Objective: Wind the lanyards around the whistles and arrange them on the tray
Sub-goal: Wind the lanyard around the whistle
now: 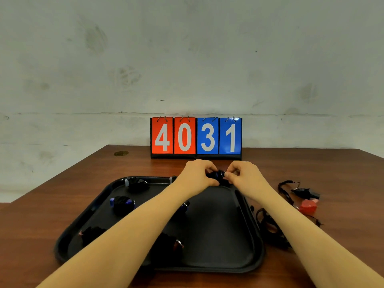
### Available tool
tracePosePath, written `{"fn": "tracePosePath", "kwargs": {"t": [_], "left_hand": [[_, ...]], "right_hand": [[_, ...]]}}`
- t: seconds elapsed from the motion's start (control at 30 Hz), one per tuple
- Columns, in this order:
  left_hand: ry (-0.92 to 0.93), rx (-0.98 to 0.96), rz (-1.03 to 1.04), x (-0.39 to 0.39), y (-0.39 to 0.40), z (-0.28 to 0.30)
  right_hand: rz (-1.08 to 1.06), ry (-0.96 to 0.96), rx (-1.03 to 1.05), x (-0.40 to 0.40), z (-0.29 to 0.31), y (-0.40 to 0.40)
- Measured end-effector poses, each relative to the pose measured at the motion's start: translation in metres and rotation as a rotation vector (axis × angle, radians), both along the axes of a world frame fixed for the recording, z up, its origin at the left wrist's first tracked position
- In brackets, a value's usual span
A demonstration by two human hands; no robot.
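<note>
On the black tray lie several wound whistles, among them a blue one. Over its far edge the left hand and right hand both pinch a dark whistle, apparently lanyard-wrapped. Behind, a scoreboard reads 4031. Rightmost, a red whistle lies unwound on the table.

"4031" on flip scoreboard

Both forearms extend fwd, converging at centre. L hand and R hand meet knuckles-up, fingers curled inward, fingertips pinching the same small dark whistle betw. them.
</note>
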State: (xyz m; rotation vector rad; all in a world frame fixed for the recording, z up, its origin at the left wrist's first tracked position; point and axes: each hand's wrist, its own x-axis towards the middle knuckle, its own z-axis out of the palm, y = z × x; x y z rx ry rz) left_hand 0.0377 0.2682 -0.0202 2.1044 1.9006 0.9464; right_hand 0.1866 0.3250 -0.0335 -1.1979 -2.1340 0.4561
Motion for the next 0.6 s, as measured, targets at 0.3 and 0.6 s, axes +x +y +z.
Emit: {"fn": "tracePosePath", "kwargs": {"t": [0.3,0.6], "left_hand": [[0.115,-0.086,0.033,0.002,0.017,-0.011],[0.152,-0.108,0.097,0.006,0.030,-0.016]], "right_hand": [[-0.083,-0.205,0.054,0.001,-0.016,0.008],[-0.071,-0.255,-0.018,-0.001,-0.020,0.013]]}}
